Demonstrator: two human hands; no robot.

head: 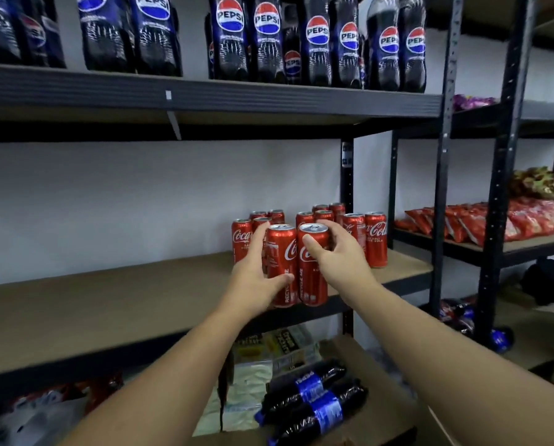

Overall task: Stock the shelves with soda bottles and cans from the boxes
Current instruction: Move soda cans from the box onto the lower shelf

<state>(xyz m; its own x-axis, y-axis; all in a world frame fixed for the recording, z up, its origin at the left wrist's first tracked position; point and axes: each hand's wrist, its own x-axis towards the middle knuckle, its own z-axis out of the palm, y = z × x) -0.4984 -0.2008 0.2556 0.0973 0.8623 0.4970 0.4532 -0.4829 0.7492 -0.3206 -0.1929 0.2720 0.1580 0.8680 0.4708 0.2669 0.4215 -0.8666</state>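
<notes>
Two red Coca-Cola cans stand side by side at the front edge of the middle shelf (108,304). My left hand (256,272) grips the left can (282,252), thumb across its lower front. My right hand (337,252) grips the right can (311,284), fingers curled round its top. Several more red cans (375,239) stand behind them near the shelf's right end. Pepsi bottles (230,37) line the top shelf. Below, a cardboard box (382,407) holds lying Pepsi bottles (311,394).
A black upright post (443,188) bounds the shelf on the right. The neighbouring rack carries red snack bags (481,220). Plastic bags and packets (34,413) lie under the shelf at the lower left. More bottles (459,313) lie on the floor at right.
</notes>
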